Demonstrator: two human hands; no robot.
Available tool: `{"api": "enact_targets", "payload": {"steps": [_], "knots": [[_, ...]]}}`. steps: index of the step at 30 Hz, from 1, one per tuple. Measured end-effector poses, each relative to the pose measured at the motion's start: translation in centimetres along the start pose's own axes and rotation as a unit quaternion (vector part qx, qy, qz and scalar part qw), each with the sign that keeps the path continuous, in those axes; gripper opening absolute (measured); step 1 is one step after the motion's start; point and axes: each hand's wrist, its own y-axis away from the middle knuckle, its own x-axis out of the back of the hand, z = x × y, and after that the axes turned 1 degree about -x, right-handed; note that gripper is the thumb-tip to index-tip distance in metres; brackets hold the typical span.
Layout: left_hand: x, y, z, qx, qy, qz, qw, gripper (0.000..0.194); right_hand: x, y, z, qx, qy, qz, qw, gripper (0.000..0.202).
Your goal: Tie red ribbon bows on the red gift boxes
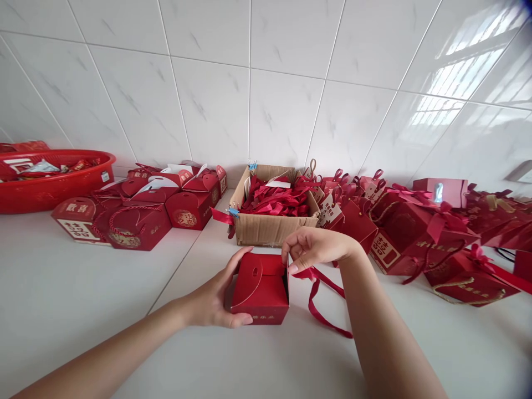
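A small red gift box (261,288) with gold lettering on its front stands on the white surface before me. Its curved top flap with an oval slot is folded over, and a dark gap shows along its right side. My left hand (218,296) grips the box from the left, thumb at the front lower edge, fingers behind. Thumb and fingertips of my right hand (316,249) pinch the box's upright right flap (290,280). A red ribbon (318,305) trails from beneath that hand onto the surface; whether the hand also holds it is unclear.
Behind the box, a cardboard carton (270,228) holds many red ribbons, with blue binder clips on its rim. Red gift boxes (141,224) cluster left, near a red plastic basin (54,185) of packets. More ribboned boxes (415,233) crowd the right. A tiled wall (286,105) rises behind.
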Motion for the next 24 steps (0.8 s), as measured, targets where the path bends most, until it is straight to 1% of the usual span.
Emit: {"api": "enact_targets", "payload": {"steps": [6, 11, 14, 18, 24], "knots": [[-0.09, -0.02, 0.19, -0.003, 0.008, -0.011, 1.0, 0.103, -0.21, 0.22, -0.47, 0.011, 0.037, 0.017, 0.999, 0.026], [-0.09, -0.16, 0.25, -0.002, -0.006, -0.012, 1.0, 0.102, -0.25, 0.2, -0.53, 0.017, 0.039, 0.024, 0.999, 0.022], [-0.12, -0.17, 0.28, -0.005, -0.002, -0.014, 1.0, 0.101, -0.2, 0.11, -0.37, 0.03, 0.026, 0.009, 0.999, 0.019], [-0.22, -0.03, 0.39, 0.006, -0.004, 0.005, 1.0, 0.102, -0.13, 0.14, -0.2, 0.047, 0.022, -0.006, 0.999, 0.019], [-0.09, -0.04, 0.39, 0.0, -0.004, -0.015, 1.0, 0.103, -0.43, 0.35, -0.69, 0.012, 0.057, 0.004, 0.998, 0.025]]}}
